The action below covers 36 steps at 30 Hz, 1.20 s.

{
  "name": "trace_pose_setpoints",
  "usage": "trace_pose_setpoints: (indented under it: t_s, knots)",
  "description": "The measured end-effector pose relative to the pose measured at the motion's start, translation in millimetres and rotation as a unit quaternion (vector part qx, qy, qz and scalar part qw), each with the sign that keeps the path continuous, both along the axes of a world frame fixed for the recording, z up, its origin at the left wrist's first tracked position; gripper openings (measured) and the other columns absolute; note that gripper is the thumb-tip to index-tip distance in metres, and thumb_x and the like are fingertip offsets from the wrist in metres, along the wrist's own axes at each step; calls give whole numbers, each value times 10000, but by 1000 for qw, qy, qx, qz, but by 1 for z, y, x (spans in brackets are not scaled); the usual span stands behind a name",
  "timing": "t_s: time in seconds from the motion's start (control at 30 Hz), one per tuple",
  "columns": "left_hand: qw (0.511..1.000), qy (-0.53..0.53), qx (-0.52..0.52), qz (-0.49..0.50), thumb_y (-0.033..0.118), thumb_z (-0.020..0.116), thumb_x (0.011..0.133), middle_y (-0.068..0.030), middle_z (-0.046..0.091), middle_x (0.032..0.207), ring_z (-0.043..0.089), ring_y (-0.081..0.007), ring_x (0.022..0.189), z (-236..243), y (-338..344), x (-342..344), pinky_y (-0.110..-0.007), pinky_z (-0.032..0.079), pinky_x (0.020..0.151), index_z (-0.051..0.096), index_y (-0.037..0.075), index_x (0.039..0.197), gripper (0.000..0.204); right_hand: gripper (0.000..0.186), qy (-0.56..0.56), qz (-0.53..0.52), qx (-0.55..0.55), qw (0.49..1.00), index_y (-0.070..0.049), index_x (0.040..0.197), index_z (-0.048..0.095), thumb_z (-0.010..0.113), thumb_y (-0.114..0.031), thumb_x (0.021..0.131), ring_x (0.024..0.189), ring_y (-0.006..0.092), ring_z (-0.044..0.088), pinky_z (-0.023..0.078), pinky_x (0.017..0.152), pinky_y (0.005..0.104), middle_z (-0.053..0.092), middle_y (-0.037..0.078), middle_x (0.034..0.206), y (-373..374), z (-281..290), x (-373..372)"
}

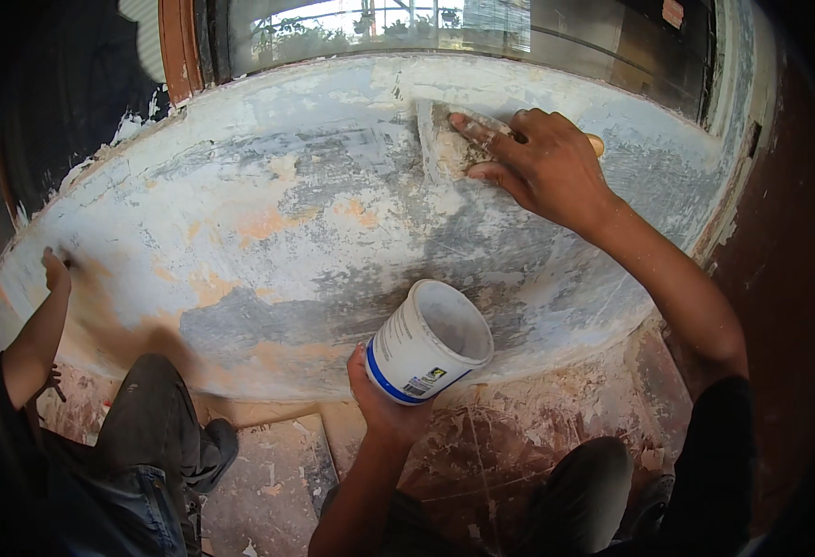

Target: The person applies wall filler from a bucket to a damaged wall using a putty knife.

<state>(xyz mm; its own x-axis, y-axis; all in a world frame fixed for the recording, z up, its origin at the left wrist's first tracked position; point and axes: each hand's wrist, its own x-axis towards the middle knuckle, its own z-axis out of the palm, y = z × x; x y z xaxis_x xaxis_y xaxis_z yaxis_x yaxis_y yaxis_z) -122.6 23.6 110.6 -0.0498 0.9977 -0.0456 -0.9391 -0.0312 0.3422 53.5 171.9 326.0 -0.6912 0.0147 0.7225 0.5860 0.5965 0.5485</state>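
Observation:
My right hand (556, 165) is closed around a putty knife (440, 148), its wide blade caked with pale filler and laid against the wall below the window. The end of the wooden handle shows past the back of my hand, and my index finger stretches along the blade. Lower down, my left hand (391, 408) grips a white plastic tub (398, 357) with a blue band from below. The tub tilts toward the wall, and whitish residue coats its inside. Behind both hands the wall (324, 251) is patchy with white, grey and peach.
At the far left a co-worker crouches, one hand (56, 269) at the wall. A glass window (389, 28) with a brown wooden frame (181, 51) runs along the top. The floor (482, 446) is strewn with flakes, and a flat board (263, 464) lies between us.

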Motion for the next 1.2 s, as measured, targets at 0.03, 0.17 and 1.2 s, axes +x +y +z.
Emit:
trace_pose_setpoints:
  t_s: [0.03, 0.17, 1.2]
  knots:
    - [1000, 0, 4, 0, 517, 216, 951, -146, 465, 1401, 465, -365, 1307, 0, -1, -1, -577, 407, 1056, 419, 125, 1424, 647, 507, -26, -15, 6, 1000, -257, 1349, 580, 638, -440, 879, 721, 221, 592, 483, 655, 350, 607, 80, 804, -1, 2, 0]
    - [1000, -14, -21, 1, 547, 299, 950, -82, 595, 1295, 570, -303, 1197, 2, -4, 4, -510, 442, 1020, 535, 119, 1329, 619, 493, -69, -39, 78, 994, -246, 1363, 568, 608, -413, 900, 772, 214, 642, 503, 649, 346, 635, 87, 847, 10, 5, 0]
    - [1000, 0, -21, -17, 564, 230, 938, -125, 442, 1431, 426, -369, 1331, -4, 1, 13, -584, 353, 1083, 424, 148, 1433, 675, 309, -123, -46, 45, 990, -184, 1039, 730, 724, -403, 822, 765, 146, 624, 465, 759, 340, 634, -14, 783, -13, 59, 25]
